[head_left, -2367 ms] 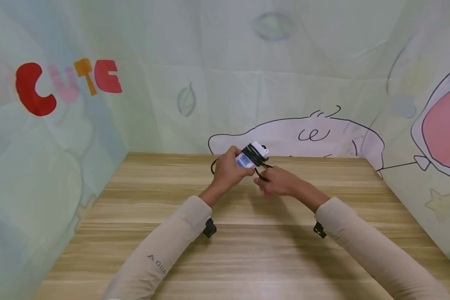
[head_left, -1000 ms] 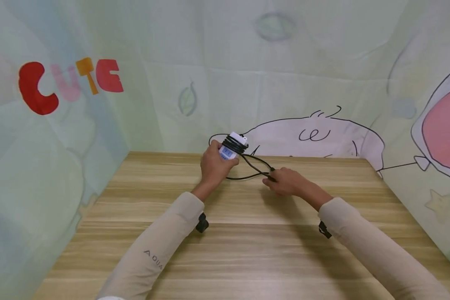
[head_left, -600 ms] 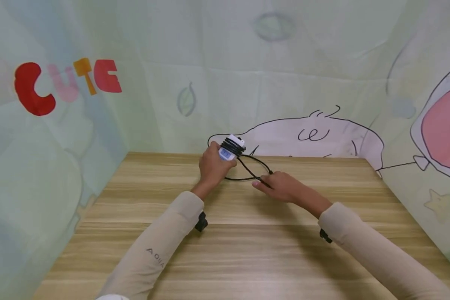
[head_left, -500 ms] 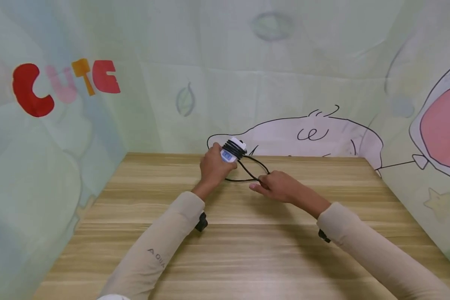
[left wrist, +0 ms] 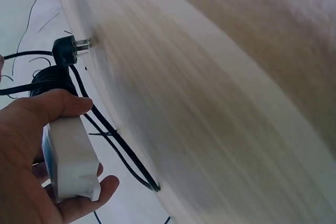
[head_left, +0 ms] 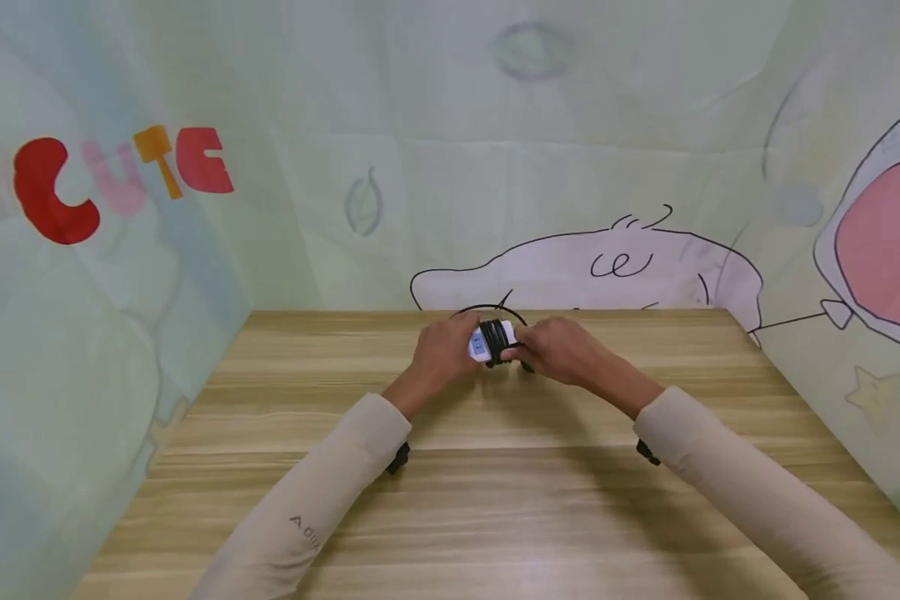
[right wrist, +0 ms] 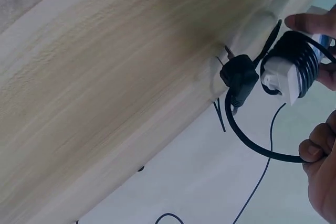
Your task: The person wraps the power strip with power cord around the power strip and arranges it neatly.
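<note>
The left hand [head_left: 444, 350] gripped the white power strip [head_left: 479, 344], black cord [head_left: 494, 337] wound round it, above the worktop [head_left: 495, 508] near the middle of its far edge. The right hand [head_left: 562, 350] held a stretch of cord, the plug [right wrist: 240, 77] close by. Half a second earlier, the hands were farther apart. Blurred sleeve [head_left: 307, 500] letters resembled AQUA; the wall [head_left: 300, 92] read CUTE.

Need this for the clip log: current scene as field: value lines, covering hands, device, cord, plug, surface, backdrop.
left hand: holds power strip
right hand: grips black cord
power strip: white, blue socket face
cord: wound around power strip, some in looser loops
plug: black, prongs exposed, not inserted
surface: wood-grain table
backdrop: pale, cartoon print
</note>
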A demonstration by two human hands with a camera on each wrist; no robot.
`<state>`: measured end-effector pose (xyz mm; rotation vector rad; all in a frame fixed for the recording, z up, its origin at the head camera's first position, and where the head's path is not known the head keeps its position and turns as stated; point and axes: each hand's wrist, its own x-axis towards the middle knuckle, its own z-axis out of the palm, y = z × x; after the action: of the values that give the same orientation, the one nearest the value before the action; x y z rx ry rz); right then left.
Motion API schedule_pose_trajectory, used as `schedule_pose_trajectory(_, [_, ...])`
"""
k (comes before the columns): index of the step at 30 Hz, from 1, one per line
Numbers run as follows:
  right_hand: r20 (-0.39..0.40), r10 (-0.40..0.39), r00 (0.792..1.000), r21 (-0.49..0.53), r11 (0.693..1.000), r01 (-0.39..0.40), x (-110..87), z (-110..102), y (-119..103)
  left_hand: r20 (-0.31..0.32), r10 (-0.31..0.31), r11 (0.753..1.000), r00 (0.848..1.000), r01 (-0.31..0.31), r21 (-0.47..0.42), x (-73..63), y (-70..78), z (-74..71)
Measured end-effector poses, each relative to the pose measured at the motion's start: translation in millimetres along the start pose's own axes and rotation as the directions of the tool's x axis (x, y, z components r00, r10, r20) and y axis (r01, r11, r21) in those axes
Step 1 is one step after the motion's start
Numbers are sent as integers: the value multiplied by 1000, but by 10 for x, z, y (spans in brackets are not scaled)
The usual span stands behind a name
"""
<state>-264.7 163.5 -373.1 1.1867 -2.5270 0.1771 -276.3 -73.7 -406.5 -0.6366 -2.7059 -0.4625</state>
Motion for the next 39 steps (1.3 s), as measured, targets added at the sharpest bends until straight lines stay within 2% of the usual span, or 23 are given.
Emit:
schedule_pose_trajectory(4, [46, 29, 998, 86, 996, -33, 60, -35, 37, 50, 94, 995, 994, -95, 10, -15, 47, -28])
schedule_pose_trajectory(10, [102, 75, 992, 142, 986, -89, 119, -77, 56, 98, 216, 976, 972, -217, 3, -33, 126, -72])
schedule_pose_trajectory(15, [159, 144, 977, 276, 944, -184, 100, -102, 113, 107, 256, 967, 961, -253, -40, -48, 162, -140])
schedule_pose_trajectory(18, [184, 167, 969, 416, 879, -231, 68, -120, 158, 105, 261, 963, 960, -251, -95, -51, 177, -175])
schedule_pose_trajectory(22, [206, 204, 957, 587, 757, -288, 40, -134, 216, 82, 265, 952, 961, -248, -181, -50, 194, -211])
schedule_pose_trajectory(26, [201, 212, 956, 686, 667, -292, 43, -121, 268, 65, 262, 940, 963, -239, -242, -51, 205, -234])
schedule_pose_trajectory(30, [203, 218, 955, 757, 583, -294, 44, -73, 302, 68, 233, 938, 970, -206, -279, -56, 202, -226])
schedule_pose_trajectory(32, [211, 230, 950, 777, 551, -306, 42, -44, 308, 63, 220, 936, 973, -193, -294, -62, 199, -216])
schedule_pose_trajectory(36, [211, 259, 943, 794, 516, -320, 38, 7, 321, 40, 202, 928, 978, -178, -328, -63, 190, -179])
schedule_pose_trajectory(39, [203, 297, 933, 807, 489, -331, 26, 29, 328, 25, 157, 916, 987, -136, -376, -60, 185, -154])
